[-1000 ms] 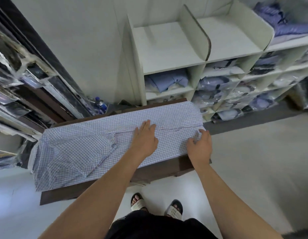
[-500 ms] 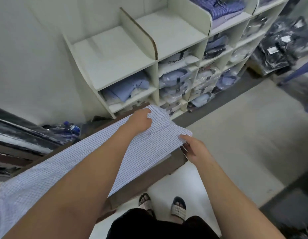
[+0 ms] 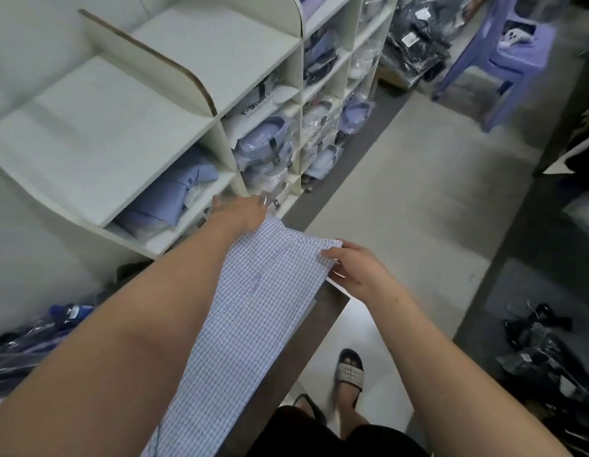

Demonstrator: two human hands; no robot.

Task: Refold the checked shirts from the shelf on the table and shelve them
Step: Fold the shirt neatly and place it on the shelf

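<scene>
Both hands have slid to the checked shirt's far end.

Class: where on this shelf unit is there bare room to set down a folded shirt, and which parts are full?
The shelf unit's top is bare: one patch left of the curved divider, another right of it. The cubbies below are crowded with bagged shirts. The checked shirt covers the table.

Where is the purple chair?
In the head view, the purple plastic chair stands on the floor at the top right, beside the dark bagged clothes piled at the far end of the white shelf.
</scene>
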